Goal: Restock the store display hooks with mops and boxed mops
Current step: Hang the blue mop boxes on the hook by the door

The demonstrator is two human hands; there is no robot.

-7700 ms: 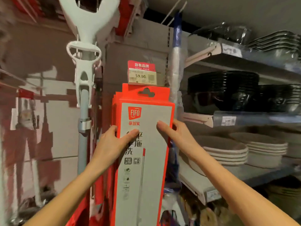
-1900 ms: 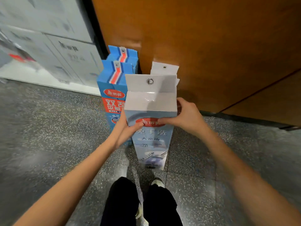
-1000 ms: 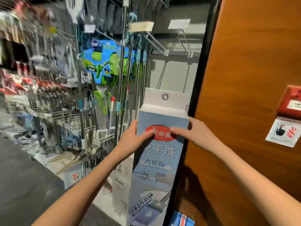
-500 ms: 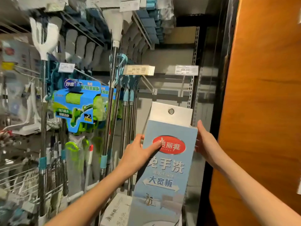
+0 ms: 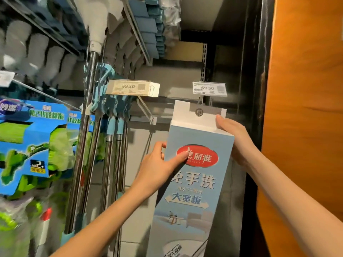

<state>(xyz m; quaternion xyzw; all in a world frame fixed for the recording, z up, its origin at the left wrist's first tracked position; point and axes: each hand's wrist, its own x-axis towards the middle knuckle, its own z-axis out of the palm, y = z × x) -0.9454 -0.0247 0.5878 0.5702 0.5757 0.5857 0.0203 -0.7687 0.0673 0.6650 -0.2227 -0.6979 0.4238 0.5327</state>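
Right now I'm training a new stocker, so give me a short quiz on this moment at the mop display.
1. True or false: the left hand and the right hand both hold the pale blue box.
2. The price tag just above the box's white hang tab reads: A 99.50, B 69.50, C 59.90.
3. Fill in: the left thumb lies on the box's ___ oval logo.
Key: 1 true; 2 B; 3 red.
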